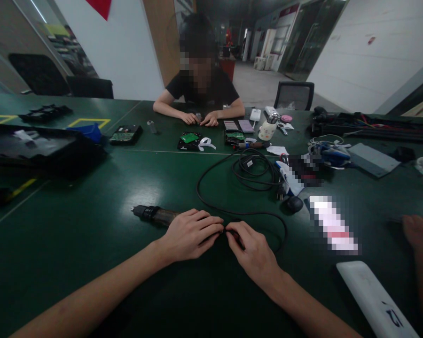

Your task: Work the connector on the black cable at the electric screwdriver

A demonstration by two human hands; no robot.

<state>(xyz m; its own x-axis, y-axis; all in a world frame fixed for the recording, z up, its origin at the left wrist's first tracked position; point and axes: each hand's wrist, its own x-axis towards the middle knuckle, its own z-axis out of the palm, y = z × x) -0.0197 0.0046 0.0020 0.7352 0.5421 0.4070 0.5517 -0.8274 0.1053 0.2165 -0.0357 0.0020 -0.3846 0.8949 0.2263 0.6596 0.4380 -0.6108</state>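
An electric screwdriver (155, 214) with a dark body lies on the green table, its bit pointing left. My left hand (195, 234) is closed over its rear part, which the palm and fingers hide. Right beside it, my right hand (251, 246) pinches thumb and fingers together, with a small dark end just showing between the two sets of fingertips. A black cable (246, 212) loops across the table and runs down behind my right hand. The join at the fingertips is mostly hidden.
Across the table a person (206, 89) handles a small cylinder. Green circuit boards (189, 137), a spotted bottle (268, 129) and a coiled cord (255, 169) lie midway. A black tray (38, 155) is left; a white case (373, 295) and another person's hand (421, 232) are right.
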